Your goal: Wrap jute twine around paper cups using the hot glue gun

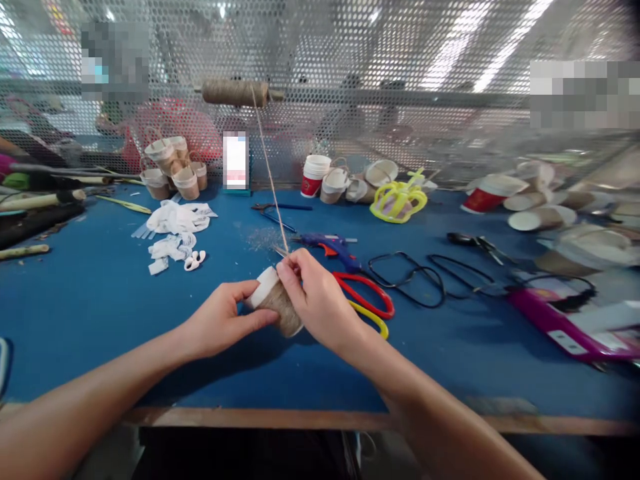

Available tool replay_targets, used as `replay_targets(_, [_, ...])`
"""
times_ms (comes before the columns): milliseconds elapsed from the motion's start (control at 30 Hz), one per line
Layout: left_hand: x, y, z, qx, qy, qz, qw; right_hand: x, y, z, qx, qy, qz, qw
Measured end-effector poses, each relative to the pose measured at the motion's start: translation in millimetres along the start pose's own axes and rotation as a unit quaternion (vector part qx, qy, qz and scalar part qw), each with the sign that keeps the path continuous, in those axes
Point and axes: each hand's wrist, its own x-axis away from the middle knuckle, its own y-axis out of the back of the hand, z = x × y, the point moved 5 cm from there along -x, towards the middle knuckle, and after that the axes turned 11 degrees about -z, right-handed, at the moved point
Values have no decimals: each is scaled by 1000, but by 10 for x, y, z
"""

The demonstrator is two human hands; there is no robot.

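– Gripping with left hand (220,317): pressing thumb and fingers around tilted fibre-wrapped cup (283,310), centre of frame, over blue table (200,373).

– And with right hand (317,287)?

– Pinching, by appearance, twine (270,177) beside the cup's white rim; pressing thumb to fingertips, partly hiding the contact.

– Feeding from where?

– Running straight down from spool (233,93), upper centre of frame.

– Carrying out which step?

– Seemingly winding the cup: covering the body, showing a bare white band at the rim.

– Calling next for what?

– Probably for turning the cup with the left hand while guiding the twine snugly with the right; or, if finishing, for reaching to scissors (389,308), lying partly hidden right of centre, nearer than glue gun (340,248).
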Motion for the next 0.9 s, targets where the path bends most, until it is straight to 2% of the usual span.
replay_targets(167, [20,23,16,13,-9,6,1000,-27,-4,-45,-98,-70,39,992])
replay_targets(333, [22,28,5,25,-7,-1,1000,-33,-26,-85,-117,-101,43,987])
replay_targets(733, [38,17,38,25,-12,22,999,-17,-45,-56,-77,-74,30,994])
replay_targets(900, [9,67,-35,-8,-17,1,1000,19,-55,-49,-51,-49,10,997])
